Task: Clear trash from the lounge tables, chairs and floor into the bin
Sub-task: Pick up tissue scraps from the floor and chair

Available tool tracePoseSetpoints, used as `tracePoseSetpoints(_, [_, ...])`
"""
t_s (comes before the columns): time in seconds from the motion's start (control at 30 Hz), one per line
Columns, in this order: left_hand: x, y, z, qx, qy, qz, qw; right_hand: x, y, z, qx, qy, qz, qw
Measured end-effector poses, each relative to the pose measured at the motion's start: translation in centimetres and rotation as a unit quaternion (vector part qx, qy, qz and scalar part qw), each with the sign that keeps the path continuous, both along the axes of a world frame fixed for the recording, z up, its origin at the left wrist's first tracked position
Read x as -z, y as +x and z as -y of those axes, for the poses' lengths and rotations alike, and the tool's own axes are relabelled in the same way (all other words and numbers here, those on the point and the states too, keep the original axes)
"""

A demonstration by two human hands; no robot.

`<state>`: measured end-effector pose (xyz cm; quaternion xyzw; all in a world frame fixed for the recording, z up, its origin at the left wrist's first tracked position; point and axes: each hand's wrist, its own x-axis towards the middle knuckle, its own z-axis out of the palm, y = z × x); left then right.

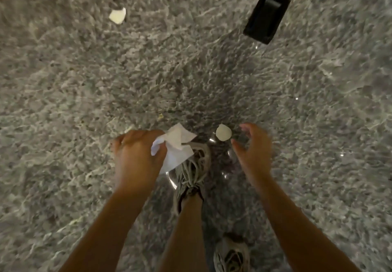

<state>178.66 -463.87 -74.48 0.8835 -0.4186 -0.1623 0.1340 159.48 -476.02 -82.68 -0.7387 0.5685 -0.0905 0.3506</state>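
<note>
Right hand (252, 146), fingers apart and holding nothing, hovers just beside the small white scrap (223, 135) on the floor (84, 80) at its ten o'clock, nearer than the left hand (137, 155), which grips a tissue (179, 142).

open carpet (191, 76) ahead, black floor box (266, 16) far right, shoe (194, 165) underfoot

The crumpled white paper napkin (177, 144) hides the toe of the grey laced sneaker (191, 171), its left edge buried in the left hand (137, 155). Right of that sneaker the right hand (252, 153) is motion-blurred. Below it, a second grey sneaker (231, 257) is cut off by the bottom edge.
</note>
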Motion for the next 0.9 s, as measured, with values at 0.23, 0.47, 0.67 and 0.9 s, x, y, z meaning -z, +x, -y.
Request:
tracePoseSetpoints(0.23, [10.0,1.3,2.7,-0.046,-0.018,-0.038,0.998,13.5,2.2,1.7,-0.028,0.015,-0.155,0.987])
tracePoseSetpoints(0.47, [11.9,1.1,2.9,-0.066,-0.010,-0.068,0.995,15.2,2.7,1.4,-0.010,0.005,-0.205,0.979])
tracePoseSetpoints(0.67, [7.9,1.1,3.9,-0.071,-0.001,-0.077,0.994,7.9,3.7,2.5,0.013,0.018,-0.077,0.997])
tracePoseSetpoints(0.9, [-4.8,2.7,8.7,-0.080,-0.041,-0.084,0.992,-11.9,8.5,6.4,-0.157,-0.062,0.174,0.970])
